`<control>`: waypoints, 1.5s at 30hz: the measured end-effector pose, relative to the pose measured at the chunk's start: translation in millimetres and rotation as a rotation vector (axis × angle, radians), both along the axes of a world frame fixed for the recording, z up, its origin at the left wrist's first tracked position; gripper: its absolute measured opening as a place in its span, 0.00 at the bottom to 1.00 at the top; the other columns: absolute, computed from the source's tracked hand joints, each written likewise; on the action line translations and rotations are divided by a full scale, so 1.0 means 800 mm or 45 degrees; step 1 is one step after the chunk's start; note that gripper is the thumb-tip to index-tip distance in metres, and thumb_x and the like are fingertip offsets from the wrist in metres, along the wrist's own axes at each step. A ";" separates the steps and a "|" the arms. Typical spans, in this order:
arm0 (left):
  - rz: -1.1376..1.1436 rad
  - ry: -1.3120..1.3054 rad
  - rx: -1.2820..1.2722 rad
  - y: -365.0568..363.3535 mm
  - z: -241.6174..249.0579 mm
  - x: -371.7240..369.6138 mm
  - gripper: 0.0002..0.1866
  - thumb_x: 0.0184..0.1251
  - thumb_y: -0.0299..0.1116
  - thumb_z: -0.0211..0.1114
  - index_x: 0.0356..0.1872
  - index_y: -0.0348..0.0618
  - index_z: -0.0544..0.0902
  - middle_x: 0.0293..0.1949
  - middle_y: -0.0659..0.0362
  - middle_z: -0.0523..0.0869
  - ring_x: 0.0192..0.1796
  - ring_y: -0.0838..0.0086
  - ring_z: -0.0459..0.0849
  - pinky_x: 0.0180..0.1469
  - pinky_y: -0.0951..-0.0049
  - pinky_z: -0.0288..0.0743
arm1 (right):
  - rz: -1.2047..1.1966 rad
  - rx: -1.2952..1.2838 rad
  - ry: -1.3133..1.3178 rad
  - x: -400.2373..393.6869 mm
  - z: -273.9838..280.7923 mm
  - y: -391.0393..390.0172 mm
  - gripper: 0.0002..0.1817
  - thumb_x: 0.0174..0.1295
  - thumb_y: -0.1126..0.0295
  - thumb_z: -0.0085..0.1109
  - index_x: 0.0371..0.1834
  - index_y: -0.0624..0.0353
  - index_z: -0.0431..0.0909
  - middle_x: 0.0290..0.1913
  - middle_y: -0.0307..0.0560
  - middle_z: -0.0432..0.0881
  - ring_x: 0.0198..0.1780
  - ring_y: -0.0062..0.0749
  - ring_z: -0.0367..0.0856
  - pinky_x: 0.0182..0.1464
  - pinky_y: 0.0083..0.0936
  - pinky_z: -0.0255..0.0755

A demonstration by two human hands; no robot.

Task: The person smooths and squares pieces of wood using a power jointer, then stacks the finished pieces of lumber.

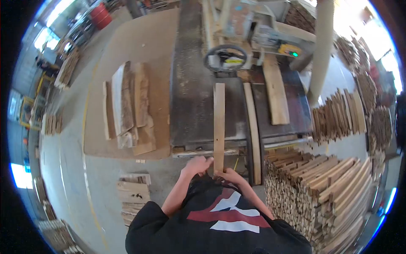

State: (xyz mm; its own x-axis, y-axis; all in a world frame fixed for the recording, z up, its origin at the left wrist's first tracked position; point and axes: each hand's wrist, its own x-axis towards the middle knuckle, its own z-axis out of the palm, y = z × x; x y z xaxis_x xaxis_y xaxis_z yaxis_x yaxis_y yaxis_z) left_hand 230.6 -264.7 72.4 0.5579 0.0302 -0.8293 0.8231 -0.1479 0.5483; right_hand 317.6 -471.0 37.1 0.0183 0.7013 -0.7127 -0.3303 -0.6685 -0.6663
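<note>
A long, narrow wooden board [219, 122] lies lengthwise on the dark machine table [194, 114], its near end sticking out over the front edge toward my body. My right hand [229, 175] grips that near end from the right, close to my chest. To the left of the board is my left hand [198, 165], bent inward, its fingers partly extended and fingertips right at the board's edge. Its thumb sits lower and apart from the fingers. Just to the right, another narrow wooden strip [253, 135] lies along a dark rail.
A black handwheel [225, 58] and machine housing stand at the table's far end. A wide plank [275, 91] lies on the right side. Rough-edged boards [123, 99] rest on a brown panel [156, 42] at left. A tall lumber stack [313, 190] stands close at right.
</note>
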 end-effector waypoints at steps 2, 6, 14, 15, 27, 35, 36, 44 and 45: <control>-0.059 -0.071 0.511 -0.022 -0.014 0.024 0.23 0.70 0.45 0.63 0.57 0.37 0.79 0.57 0.45 0.82 0.60 0.57 0.81 0.61 0.59 0.75 | -0.259 0.049 -0.039 -0.009 -0.038 -0.034 0.25 0.67 0.49 0.63 0.59 0.55 0.77 0.46 0.42 0.86 0.39 0.32 0.87 0.35 0.26 0.78; 0.031 -0.863 1.432 -0.075 -0.058 0.079 0.26 0.71 0.45 0.60 0.62 0.38 0.78 0.76 0.42 0.60 0.76 0.45 0.59 0.70 0.42 0.59 | -0.620 -0.106 0.345 -0.009 -0.053 -0.077 0.23 0.68 0.50 0.63 0.57 0.54 0.77 0.46 0.40 0.86 0.45 0.28 0.86 0.39 0.23 0.77; 0.436 -0.703 1.440 -0.137 -0.111 0.212 0.23 0.76 0.38 0.50 0.65 0.38 0.75 0.77 0.49 0.61 0.80 0.54 0.53 0.75 0.42 0.47 | -1.563 0.012 0.593 0.010 -0.059 -0.044 0.27 0.71 0.41 0.54 0.46 0.57 0.78 0.42 0.40 0.83 0.39 0.25 0.82 0.33 0.21 0.73; 0.513 -0.684 1.444 -0.134 -0.111 0.227 0.22 0.77 0.38 0.50 0.65 0.37 0.74 0.77 0.49 0.62 0.80 0.54 0.53 0.75 0.42 0.47 | -1.447 -0.060 0.406 0.018 -0.054 -0.035 0.28 0.72 0.39 0.51 0.41 0.57 0.78 0.35 0.40 0.82 0.34 0.24 0.80 0.30 0.21 0.69; 0.725 -0.826 1.644 0.000 -0.100 0.374 0.17 0.74 0.36 0.54 0.56 0.36 0.77 0.68 0.48 0.73 0.73 0.55 0.66 0.69 0.49 0.60 | -1.437 -0.214 0.077 0.157 -0.038 0.129 0.30 0.76 0.45 0.45 0.17 0.51 0.67 0.15 0.36 0.64 0.16 0.24 0.61 0.19 0.26 0.51; 0.741 -0.805 1.417 0.134 -0.069 0.391 0.12 0.67 0.34 0.61 0.44 0.37 0.83 0.55 0.49 0.80 0.62 0.54 0.76 0.57 0.53 0.71 | -1.513 -0.050 0.236 0.248 -0.059 0.218 0.22 0.75 0.43 0.47 0.30 0.46 0.68 0.22 0.32 0.65 0.19 0.19 0.59 0.17 0.21 0.53; 0.728 -1.074 1.112 0.163 -0.065 0.370 0.11 0.67 0.33 0.62 0.44 0.38 0.84 0.50 0.49 0.83 0.55 0.55 0.80 0.53 0.53 0.74 | -1.523 -0.041 0.135 0.248 -0.056 0.231 0.24 0.74 0.40 0.46 0.29 0.46 0.66 0.22 0.31 0.64 0.19 0.20 0.57 0.17 0.21 0.52; 1.456 -1.099 2.133 0.479 0.048 -0.061 0.05 0.66 0.26 0.65 0.42 0.41 0.83 0.44 0.49 0.86 0.48 0.54 0.84 0.52 0.59 0.77 | -1.629 -0.144 -0.221 0.301 -0.047 0.345 0.28 0.74 0.37 0.41 0.26 0.47 0.65 0.20 0.33 0.69 0.16 0.23 0.62 0.14 0.24 0.49; 1.662 -0.751 2.312 0.523 0.031 -0.115 0.14 0.69 0.32 0.66 0.53 0.41 0.81 0.49 0.46 0.85 0.52 0.51 0.82 0.56 0.54 0.74 | -1.638 -0.189 -0.231 0.307 -0.041 0.361 0.29 0.73 0.35 0.40 0.24 0.47 0.66 0.19 0.32 0.68 0.16 0.22 0.62 0.14 0.23 0.50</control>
